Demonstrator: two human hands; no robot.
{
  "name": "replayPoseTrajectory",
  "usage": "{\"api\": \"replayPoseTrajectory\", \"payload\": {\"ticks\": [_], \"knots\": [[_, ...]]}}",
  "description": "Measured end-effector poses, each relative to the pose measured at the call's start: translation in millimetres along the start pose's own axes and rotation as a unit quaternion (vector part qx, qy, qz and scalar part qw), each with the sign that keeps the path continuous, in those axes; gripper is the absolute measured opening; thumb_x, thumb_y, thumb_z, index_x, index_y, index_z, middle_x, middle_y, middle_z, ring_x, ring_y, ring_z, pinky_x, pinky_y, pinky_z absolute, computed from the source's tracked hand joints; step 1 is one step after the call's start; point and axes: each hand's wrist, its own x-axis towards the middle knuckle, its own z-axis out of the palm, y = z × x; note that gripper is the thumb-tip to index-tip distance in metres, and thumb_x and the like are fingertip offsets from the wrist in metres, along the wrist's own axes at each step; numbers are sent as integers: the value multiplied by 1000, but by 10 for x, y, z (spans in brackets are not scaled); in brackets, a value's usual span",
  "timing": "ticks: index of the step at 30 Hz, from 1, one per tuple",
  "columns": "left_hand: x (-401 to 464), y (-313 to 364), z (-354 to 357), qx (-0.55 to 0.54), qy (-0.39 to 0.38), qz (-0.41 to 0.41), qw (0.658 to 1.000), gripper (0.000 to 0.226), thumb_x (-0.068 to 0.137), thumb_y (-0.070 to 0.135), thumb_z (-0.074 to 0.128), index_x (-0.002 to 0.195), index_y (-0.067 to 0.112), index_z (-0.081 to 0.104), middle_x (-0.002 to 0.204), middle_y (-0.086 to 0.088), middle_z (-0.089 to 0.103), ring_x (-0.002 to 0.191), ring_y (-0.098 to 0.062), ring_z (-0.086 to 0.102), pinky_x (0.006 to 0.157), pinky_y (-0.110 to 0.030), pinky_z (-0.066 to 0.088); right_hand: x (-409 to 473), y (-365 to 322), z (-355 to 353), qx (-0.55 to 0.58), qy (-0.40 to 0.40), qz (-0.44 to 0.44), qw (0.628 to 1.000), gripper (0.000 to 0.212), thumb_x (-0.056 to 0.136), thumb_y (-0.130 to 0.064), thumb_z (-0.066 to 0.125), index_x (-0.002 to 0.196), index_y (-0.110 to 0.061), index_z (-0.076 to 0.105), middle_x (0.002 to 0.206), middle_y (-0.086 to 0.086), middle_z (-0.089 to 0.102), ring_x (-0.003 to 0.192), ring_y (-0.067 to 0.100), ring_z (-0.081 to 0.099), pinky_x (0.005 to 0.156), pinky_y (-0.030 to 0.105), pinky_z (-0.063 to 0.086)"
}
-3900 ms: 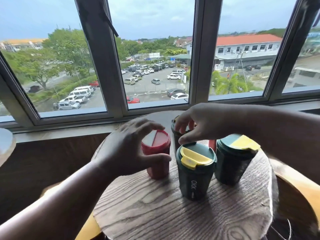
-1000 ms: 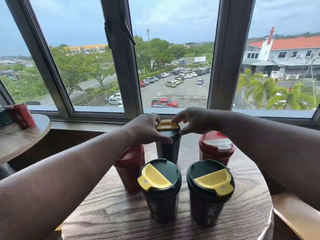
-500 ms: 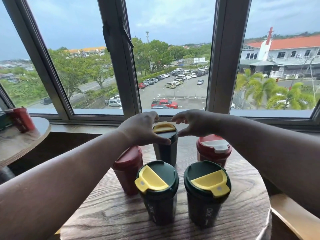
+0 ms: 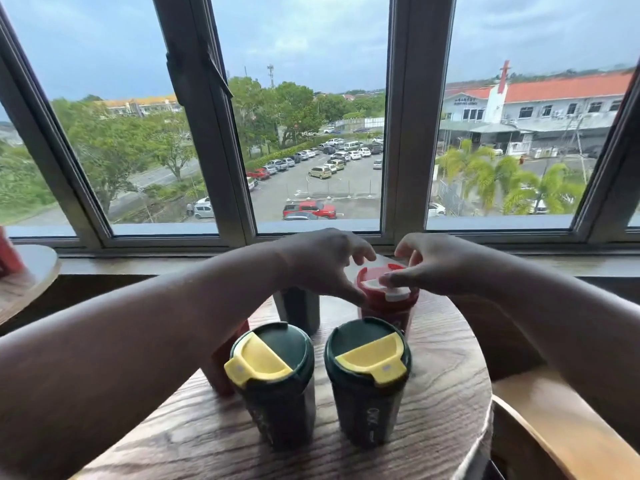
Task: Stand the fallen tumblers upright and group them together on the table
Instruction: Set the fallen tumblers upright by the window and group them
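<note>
We hold the far red tumbler upright on the table, left hand and right hand curled round its lid. Behind 2 green tumblers, a hasty nudge could topple neighbours.

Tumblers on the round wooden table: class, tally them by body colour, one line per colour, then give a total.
Dark green plastic tumblers: 3 (front left, front right, back one behind the left hand)
Red plastic tumblers: 2 (white-flap lid at back right, one behind the left forearm)
Total: 5
</note>
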Motion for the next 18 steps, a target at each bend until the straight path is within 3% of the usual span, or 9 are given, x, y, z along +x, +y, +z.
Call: {"api": "replayPoseTrajectory", "payload": {"ticks": [3, 5, 7, 11, 18], "knots": [[150, 82, 16, 9, -45, 20, 999, 74, 75, 44, 85, 140, 26, 54, 131, 8, 59, 115, -11, 56, 92, -23, 43, -2, 92, 46, 22, -23, 31, 999, 72, 65, -77, 63, 91, -10, 68, 75, -1, 66, 68, 15, 58, 60, 30, 41], [221, 104, -2, -5, -68, 22, 997, 72, 74, 42, 86, 138, 29, 55, 130, 9, 60, 115, -11, 56, 95, -26, 45, 2, 137, 83, 67, -55, 36, 996, 84, 53, -84, 59, 85, -7, 71, 71, 8, 68, 60, 17, 59, 54, 28, 44], [264, 104, -13, -22, -80, 19, 996, 73, 73, 41, 87, 137, 29, 53, 128, 11, 60, 116, -10, 56, 96, -29, 48, -7, 152, 119, 112, -66, 35, 991, 79, 56, -79, 63, 87, -7, 72, 76, 12, 71, 60, 17, 61, 54, 28, 47], [254, 66, 7, -73, -85, 10, 994, 85, 72, 33, 89, 143, 26, 42, 129, 6, 59, 116, -12, 56, 97, -29, 48, 3, 117, 174, 160, -51, 12, 986, 55, 72, -60, 71, 82, -6, 70, 64, 6, 61, 54, 14, 54, 53, 26, 43], [66, -133, -19, -66, -60, -20, 996, 95, 68, 45, 89, 145, 33, 35, 123, 12, 62, 117, -9, 56, 103, -30, 45, 82, -95, 254, 181, -62, -19, 981, 55, 77, -56, 73, 86, -2, 69, 67, 6, 60, 59, 15, 52, 56, 28, 40]]}}
